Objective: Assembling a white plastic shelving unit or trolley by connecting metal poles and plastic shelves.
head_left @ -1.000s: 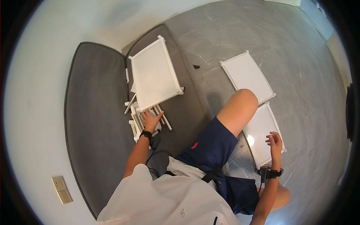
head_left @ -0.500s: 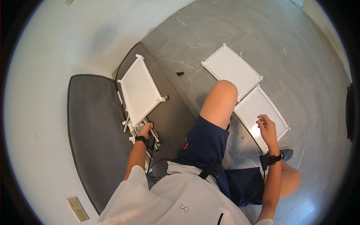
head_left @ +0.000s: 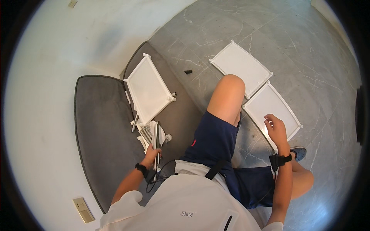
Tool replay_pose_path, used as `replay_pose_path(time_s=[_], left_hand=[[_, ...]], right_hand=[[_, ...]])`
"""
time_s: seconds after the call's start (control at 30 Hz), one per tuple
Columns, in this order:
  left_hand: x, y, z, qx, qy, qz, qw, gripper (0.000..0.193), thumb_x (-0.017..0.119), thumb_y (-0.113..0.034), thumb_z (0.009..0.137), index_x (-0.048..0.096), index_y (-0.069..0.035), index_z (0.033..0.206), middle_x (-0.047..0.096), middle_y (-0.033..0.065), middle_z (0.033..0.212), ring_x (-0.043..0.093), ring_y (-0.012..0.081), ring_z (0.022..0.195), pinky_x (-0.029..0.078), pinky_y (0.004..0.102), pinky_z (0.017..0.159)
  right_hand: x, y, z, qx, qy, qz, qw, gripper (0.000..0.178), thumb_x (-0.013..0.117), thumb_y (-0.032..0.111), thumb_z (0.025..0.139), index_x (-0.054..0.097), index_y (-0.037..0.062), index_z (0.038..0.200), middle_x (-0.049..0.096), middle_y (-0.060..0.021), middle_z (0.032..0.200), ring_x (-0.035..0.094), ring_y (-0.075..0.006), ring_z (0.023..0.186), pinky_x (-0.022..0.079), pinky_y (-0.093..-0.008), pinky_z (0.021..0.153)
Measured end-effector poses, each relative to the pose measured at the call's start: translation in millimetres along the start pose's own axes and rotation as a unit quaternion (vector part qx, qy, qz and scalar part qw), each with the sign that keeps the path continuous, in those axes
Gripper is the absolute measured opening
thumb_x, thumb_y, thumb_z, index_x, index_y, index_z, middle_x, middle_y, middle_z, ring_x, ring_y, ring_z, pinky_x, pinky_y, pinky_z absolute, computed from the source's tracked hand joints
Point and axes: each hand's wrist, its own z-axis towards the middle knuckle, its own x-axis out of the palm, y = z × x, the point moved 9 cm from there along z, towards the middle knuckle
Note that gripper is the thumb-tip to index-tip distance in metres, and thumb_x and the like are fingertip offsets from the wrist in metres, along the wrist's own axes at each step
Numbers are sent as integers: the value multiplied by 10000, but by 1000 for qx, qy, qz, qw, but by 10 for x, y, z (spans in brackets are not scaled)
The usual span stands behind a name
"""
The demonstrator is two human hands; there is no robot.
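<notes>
left hand on the rods, right hand over the floor tray

my left hand (head_left: 151, 155) is closed around a bundle of thin metal rods (head_left: 155, 135) that stands up from my grip toward the far side. the rods sit on the grey cushion (head_left: 98, 127) to my left, among more loose white and metal pieces (head_left: 142, 133) lying just beside them. a small white disc-shaped part (head_left: 168, 137) rests on the cushion just right of the bundle. beyond the rods, a white rectangular tray (head_left: 148, 90) with raised edges and corner posts lies tilted on the cushion's far end.

my right hand (head_left: 276, 129) hovers half open, fingers loosely curled and holding nothing, above the near edge of a white tray (head_left: 273, 106) on the grey marble floor (head_left: 300, 50). a second white tray (head_left: 239, 65) lies touching it on the far side. my bare knee (head_left: 230, 90) rises between the cushion and those two trays. a small dark piece (head_left: 188, 71) sits on the floor near the far end of the cushion.
</notes>
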Motion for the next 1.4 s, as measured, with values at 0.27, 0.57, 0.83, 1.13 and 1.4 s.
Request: replay_pose_path(time_s=[0.27, 0.57, 0.83, 1.13, 1.4], left_hand=[[966, -2026, -433, 247, 129, 18, 960, 329, 657, -31, 900, 490, -22, 1183, 608, 52, 882, 603, 128, 707, 505, 269, 656], [3500, -3683, -1609, 232, 577, 112, 775, 458, 615, 0, 920, 453, -13, 1349, 637, 115, 1082, 651, 175, 862, 553, 318, 783], [5568, -3787, -1752, 148, 689, 195, 683, 417, 633, -40, 934, 495, -11, 1326, 670, 113, 1148, 672, 157, 931, 554, 285, 803], [6444, -4223, -545, 151, 539, 37, 828, 369, 610, -160, 964, 459, 14, 1252, 629, 211, 1164, 689, 290, 1020, 583, 345, 886], [6642, -4513, -412, 138, 535, 1, 834, 387, 650, -182, 949, 486, -3, 1249, 648, 165, 1090, 701, 249, 965, 588, 346, 858]], right_hand=[[-290, 46, 110, -2, -60, 119, 991, 199, 627, 101, 924, 654, 52, 1116, 701, -128, 854, 688, -212, 763, 533, -309, 676], [-660, 538, 106, -84, 87, 563, 817, 503, 703, 259, 913, 566, 29, 1338, 622, -10, 820, 506, -67, 627, 428, -217, 581], [-2110, -794, -206, 111, -330, 421, 837, 276, 695, 311, 926, 689, 38, 957, 545, 30, 663, 483, -54, 577, 369, -210, 513], [-2614, -2527, -199, 292, -370, 155, 868, 269, 733, 274, 861, 660, 17, 887, 628, -49, 662, 597, -100, 567, 435, -253, 510], [-2349, -3549, -115, 360, -286, -130, 878, 270, 714, 174, 809, 687, -23, 992, 689, -211, 756, 689, -351, 713, 538, -403, 675]])
